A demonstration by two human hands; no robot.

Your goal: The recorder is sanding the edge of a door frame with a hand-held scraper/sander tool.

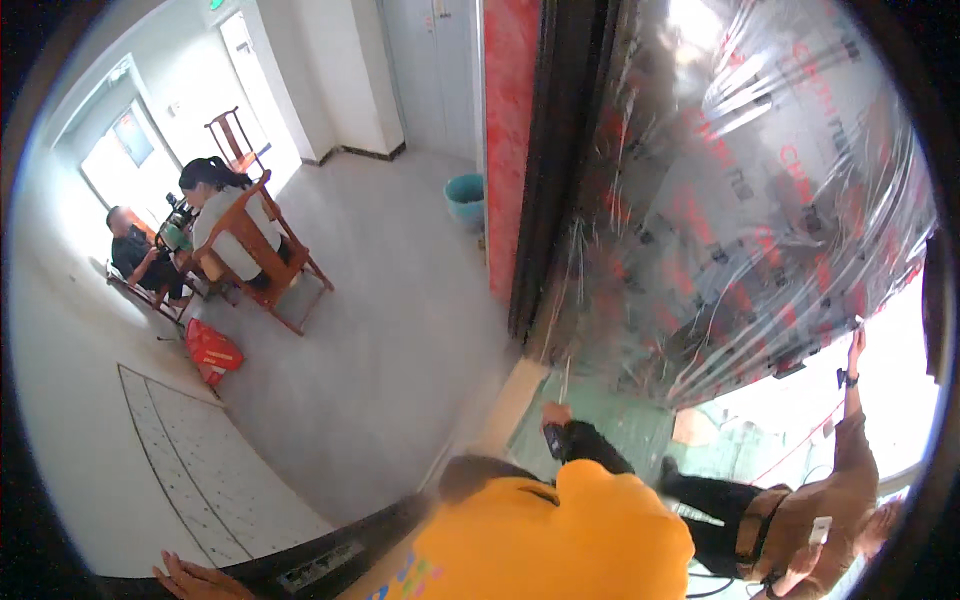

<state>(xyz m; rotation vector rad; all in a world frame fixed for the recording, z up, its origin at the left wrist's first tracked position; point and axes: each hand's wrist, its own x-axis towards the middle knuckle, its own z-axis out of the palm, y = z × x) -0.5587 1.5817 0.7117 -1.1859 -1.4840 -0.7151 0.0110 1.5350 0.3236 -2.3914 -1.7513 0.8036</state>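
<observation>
My right hand (557,412), in a dark sleeve with a black band at the wrist, is closed at the lower left corner of a tall panel wrapped in clear plastic film (750,210) with red and black print. A thin pale strand runs down to its fingers; what they grip is too small to make out. At the lower left edge my left hand (195,578) shows with its fingers apart, beside the white wall and a black edge (330,565). It holds nothing that I can see. My yellow-orange top (540,540) fills the bottom middle.
A co-worker in brown (815,510) stands at right, one hand (857,345) raised to the film's edge, the other holding a small white object (821,529). Two people sit on wooden chairs (255,235) at far left, near a red bag (211,352). A teal bucket (465,200) stands by the red-edged doorway.
</observation>
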